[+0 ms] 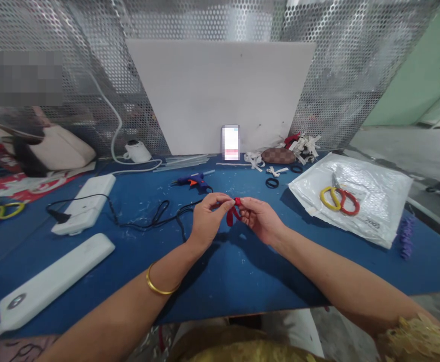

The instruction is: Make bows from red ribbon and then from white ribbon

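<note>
Between my two hands, above the blue tabletop, is a red ribbon bow [230,218] with its tails hanging down. My left hand [211,213] pinches it from the left with thumb and forefinger. From the right, my right hand [259,217] grips the same bow, its fingers curled. The fingertips almost meet at the knot and partly hide it. Just behind my left hand lies a blue hot glue gun [195,181] with an orange trigger, its black cord [144,227] running left.
A white power strip [91,201] and a long white device [54,279] lie left. Scissors [339,200] rest on a white plastic mailer [378,186] at right. Behind are a phone [231,143], glue sticks [185,162], black hair ties [272,183] and white ribbon bows [306,147].
</note>
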`<state>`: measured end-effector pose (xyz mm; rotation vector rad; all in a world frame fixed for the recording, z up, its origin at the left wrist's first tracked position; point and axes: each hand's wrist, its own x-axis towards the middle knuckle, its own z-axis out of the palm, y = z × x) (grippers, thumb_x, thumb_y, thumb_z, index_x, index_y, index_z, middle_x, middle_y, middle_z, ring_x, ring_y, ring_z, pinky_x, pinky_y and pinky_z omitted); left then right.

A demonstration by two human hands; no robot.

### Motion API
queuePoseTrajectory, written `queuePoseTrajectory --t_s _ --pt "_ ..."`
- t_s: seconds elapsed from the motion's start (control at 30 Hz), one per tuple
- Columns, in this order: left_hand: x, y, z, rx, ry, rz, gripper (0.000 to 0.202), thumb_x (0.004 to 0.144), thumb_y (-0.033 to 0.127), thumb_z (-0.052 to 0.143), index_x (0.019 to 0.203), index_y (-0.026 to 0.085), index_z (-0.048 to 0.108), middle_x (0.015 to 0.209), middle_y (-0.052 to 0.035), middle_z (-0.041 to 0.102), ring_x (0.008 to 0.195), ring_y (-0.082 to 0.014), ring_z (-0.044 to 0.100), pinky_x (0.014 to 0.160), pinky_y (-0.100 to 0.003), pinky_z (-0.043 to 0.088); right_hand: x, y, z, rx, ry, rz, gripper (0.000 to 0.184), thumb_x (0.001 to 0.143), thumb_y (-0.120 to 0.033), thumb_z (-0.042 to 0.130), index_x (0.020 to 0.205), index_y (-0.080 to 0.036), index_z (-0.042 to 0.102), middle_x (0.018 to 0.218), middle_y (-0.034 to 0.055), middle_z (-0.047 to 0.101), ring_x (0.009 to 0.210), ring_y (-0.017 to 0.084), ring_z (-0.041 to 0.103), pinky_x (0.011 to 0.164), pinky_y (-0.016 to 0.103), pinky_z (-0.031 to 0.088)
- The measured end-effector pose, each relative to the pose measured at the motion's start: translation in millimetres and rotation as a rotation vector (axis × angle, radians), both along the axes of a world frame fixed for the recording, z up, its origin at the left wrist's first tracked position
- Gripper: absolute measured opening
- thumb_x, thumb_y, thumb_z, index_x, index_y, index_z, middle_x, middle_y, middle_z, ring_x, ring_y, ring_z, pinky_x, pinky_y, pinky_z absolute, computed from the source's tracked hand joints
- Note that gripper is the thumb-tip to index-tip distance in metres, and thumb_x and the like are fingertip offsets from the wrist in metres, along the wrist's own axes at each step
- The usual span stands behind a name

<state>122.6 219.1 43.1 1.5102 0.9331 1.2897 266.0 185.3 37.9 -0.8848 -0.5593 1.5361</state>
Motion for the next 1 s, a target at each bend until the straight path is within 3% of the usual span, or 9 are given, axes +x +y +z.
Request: queuePoseTrajectory --t_s 0.23,0.47,0.63,0.83,0.93,1.0 --pt "2.1 -2.3 0.1 -0.056 0.004 -0.064 0.010 0.070 0.027 0.068 0.074 0.018 0.069 0.082 -0.0033 0.066 0.078 -0.0151 0.057 0.077 -0.025 0.043 -2.1 -1.9 -0.7 -0.021 -0.009 0.007 0.019 0.065 -0.025 0.076 0.076 -0.015 0.064 0.064 -0.0021 0.061 0.054 0.006 0.052 0.052 0.018 0.040" --pt "4.0 -2.0 0.6 -0.204 -0.122 -0.067 0.015 0.070 0.030 0.069 0.075 0.016 0.066 0.077 -0.0014 0.065 0.074 -0.0127 0.056 0.076 -0.024 0.043 -1.8 -2.0 -2.8 -0.032 -0.001 0.015 0.018 0.065 -0.024 0.076 0.075 -0.015 0.064 0.064 -0.0026 0.060 0.054 0.006 0.052 0.052 0.018 0.040" --pt "3.3 -0.7 -0.4 -0.313 -0.137 -0.144 0.020 0.069 0.032 0.070 0.077 0.015 0.066 0.078 -0.0034 0.066 0.075 -0.0140 0.058 0.079 -0.027 0.044 -1.5 -1.4 -2.4 -0.025 -0.007 0.020 0.018 0.066 -0.024 0.075 0.075 -0.013 0.064 0.063 -0.0021 0.060 0.053 0.006 0.052 0.055 0.020 0.042" --pt "4.0 -0.6 1.1 -0.276 -0.177 -0.072 0.021 0.067 0.033 0.072 0.077 0.015 0.066 0.077 -0.0025 0.066 0.072 -0.0128 0.058 0.072 -0.024 0.045 -3.0 -1.6 -5.1 -0.045 -0.014 0.040 0.018 0.066 -0.024 0.074 0.076 -0.013 0.064 0.064 -0.0014 0.060 0.053 0.007 0.052 0.054 0.020 0.041" --pt "4.3 -0.5 1.3 -0.285 -0.183 -0.061 0.024 0.067 0.034 0.072 0.077 0.014 0.065 0.075 -0.0024 0.066 0.067 -0.0119 0.057 0.064 -0.023 0.044 -4.1 -1.9 -7.1 -0.032 -0.075 0.068 0.021 0.068 -0.031 0.073 0.072 -0.013 0.062 0.064 -0.0005 0.058 0.053 0.007 0.052 0.052 0.020 0.040" --pt "4.3 -0.9 1.6 -0.294 -0.186 -0.053 0.024 0.066 0.034 0.073 0.077 0.014 0.065 0.073 -0.0024 0.066 0.064 -0.0117 0.057 0.062 -0.023 0.044 -4.8 -2.1 -6.6 -0.026 -0.182 0.011 0.028 0.071 -0.041 0.069 0.072 -0.014 0.062 0.066 0.0003 0.058 0.054 0.008 0.052 0.050 0.020 0.038"
